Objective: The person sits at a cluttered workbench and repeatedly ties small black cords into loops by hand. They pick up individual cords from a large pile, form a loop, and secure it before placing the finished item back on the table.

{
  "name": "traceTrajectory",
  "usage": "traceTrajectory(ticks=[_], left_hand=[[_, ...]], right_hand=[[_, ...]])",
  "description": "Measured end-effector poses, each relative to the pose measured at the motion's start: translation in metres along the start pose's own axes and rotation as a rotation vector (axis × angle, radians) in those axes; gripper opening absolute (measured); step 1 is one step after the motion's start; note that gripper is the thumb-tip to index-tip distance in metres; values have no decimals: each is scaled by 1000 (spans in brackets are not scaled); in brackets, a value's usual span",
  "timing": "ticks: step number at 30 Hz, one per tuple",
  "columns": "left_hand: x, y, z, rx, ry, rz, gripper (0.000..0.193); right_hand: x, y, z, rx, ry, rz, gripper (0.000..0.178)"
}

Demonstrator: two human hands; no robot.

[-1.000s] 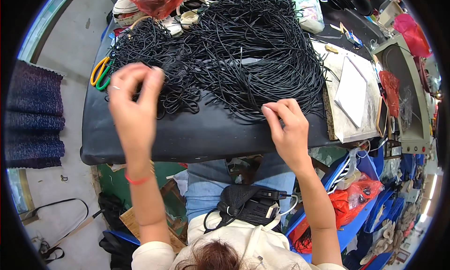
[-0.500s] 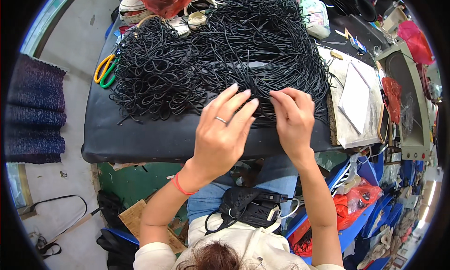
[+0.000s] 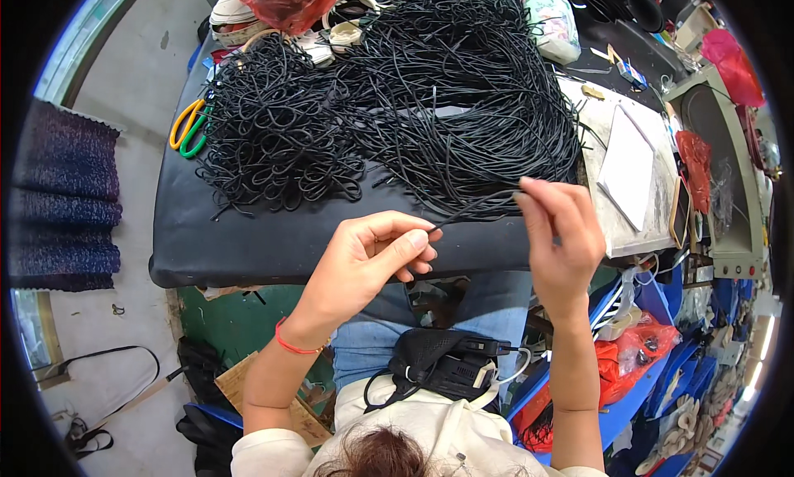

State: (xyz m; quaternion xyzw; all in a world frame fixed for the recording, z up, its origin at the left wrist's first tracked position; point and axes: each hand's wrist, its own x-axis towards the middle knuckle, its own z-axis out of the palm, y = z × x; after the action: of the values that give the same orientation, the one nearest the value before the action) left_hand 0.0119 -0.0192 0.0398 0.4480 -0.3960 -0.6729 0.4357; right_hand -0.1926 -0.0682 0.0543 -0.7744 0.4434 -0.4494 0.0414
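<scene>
A large heap of thin black cords (image 3: 488, 138) covers the middle of the black table. To its left lies a tangle of looped black cords (image 3: 277, 138). Low over the table's front edge, my left hand (image 3: 360, 258) pinches the tip of a black cord (image 3: 463, 216) between thumb and forefinger. That cord runs to the right, along the heap's near edge. My right hand (image 3: 566, 229) is at the heap's right front, thumb and forefinger closed on what appears to be the cord's other stretch; its fingertips partly hide it.
Yellow-and-green-handled scissors (image 3: 190, 129) lie at the left edge of the black table (image 3: 231, 245). On the right is a pale board (image 3: 608, 92) with white paper (image 3: 626, 175). A red plastic bag (image 3: 289, 1) and a white packet (image 3: 550, 26) stand behind the cords.
Both hands have come away from the heap's front. My left hand moved nearer to me and down, now pinching a cord's tip; my right hand moved to the right. A cord now stretches between them.
</scene>
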Motion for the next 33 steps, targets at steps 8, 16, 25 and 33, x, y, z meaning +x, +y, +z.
traceTrajectory(ticks=[8,16,25,33], left_hand=[[8,-24,16,-180,174,123,24],[4,-37,12,-283,279,199,19],[-5,-24,18,-327,179,200,16],[-7,-13,43,-392,199,284,14]], right_hand=[[-10,-34,41,270,-134,148,21],[-15,-42,42,443,-270,186,25],[-23,-44,22,488,-200,319,11],[-42,-40,-7,446,-78,268,14]])
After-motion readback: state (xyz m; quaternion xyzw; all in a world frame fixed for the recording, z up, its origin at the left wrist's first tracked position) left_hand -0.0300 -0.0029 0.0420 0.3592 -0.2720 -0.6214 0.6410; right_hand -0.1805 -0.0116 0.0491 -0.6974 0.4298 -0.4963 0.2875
